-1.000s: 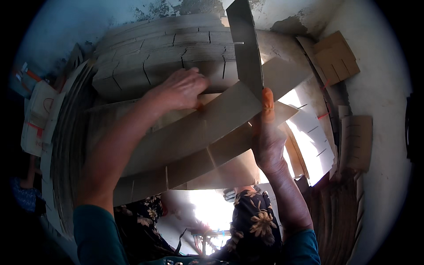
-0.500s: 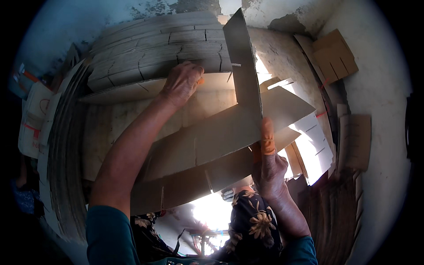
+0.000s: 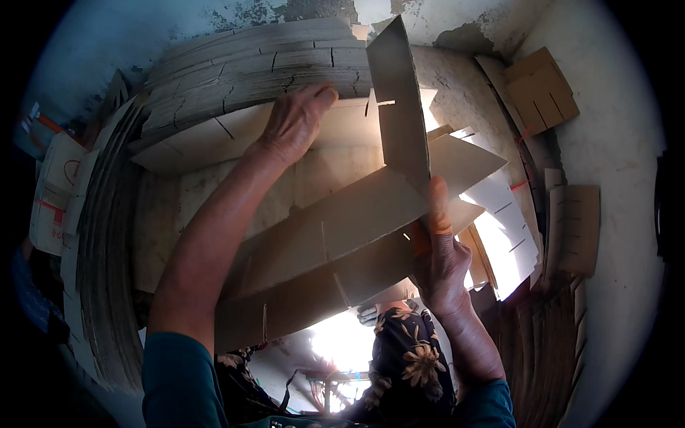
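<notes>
My left hand (image 3: 296,123) is closed on the upper edge of a long slotted cardboard strip (image 3: 207,137), its fingertips partly hidden behind it. This strip leans in front of a thick stack of like strips (image 3: 264,71). My right hand (image 3: 444,274), with orange covers on its thumb and a finger, grips a partly assembled cardboard divider. In that divider, one upright cross strip (image 3: 399,93) stands across two long strips, the upper one (image 3: 357,207) and the lower one (image 3: 300,299). The right fingers are partly hidden behind the cardboard.
Tall piles of cardboard stand at the left (image 3: 107,250) and lower right (image 3: 531,349). Slotted sheets (image 3: 503,235) lie in bright light right of my right hand. More cardboard pieces (image 3: 540,93) rest near the right wall. A flower-patterned trouser leg (image 3: 414,357) shows below.
My left hand has gone slightly up, and the strip in it has come away from the stack, showing more of its face. My right hand and the divider have shifted a little right.
</notes>
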{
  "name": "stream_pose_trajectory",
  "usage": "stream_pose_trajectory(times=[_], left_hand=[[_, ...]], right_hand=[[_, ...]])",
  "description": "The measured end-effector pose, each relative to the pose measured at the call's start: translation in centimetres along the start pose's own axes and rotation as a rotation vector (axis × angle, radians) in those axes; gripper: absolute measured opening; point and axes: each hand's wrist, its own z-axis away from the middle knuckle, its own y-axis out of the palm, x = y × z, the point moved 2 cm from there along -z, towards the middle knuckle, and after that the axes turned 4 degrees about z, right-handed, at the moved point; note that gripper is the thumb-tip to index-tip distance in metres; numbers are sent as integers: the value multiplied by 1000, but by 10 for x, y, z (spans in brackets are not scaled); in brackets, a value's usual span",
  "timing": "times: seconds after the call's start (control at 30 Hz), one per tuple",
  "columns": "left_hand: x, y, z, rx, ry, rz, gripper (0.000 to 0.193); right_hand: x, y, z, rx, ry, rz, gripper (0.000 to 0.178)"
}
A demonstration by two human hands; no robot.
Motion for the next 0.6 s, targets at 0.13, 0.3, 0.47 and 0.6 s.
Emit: stream_pose_trajectory(times=[0.13, 0.3, 0.47, 0.6], left_hand=[[-7, -2, -1, -45, 160, -30, 20], [-12, 4, 2, 136, -84, -48, 15], [2, 5, -6, 192, -175, -116, 17], [-1, 2, -1, 142, -41, -74, 21]], right_hand=[[-2, 0, 2, 1, -33, -13, 81], [4, -6, -6, -71, -42, 116, 79], [6, -5, -13, 1, -7, -12, 80], [6, -4, -12, 12, 7, -18, 80]])
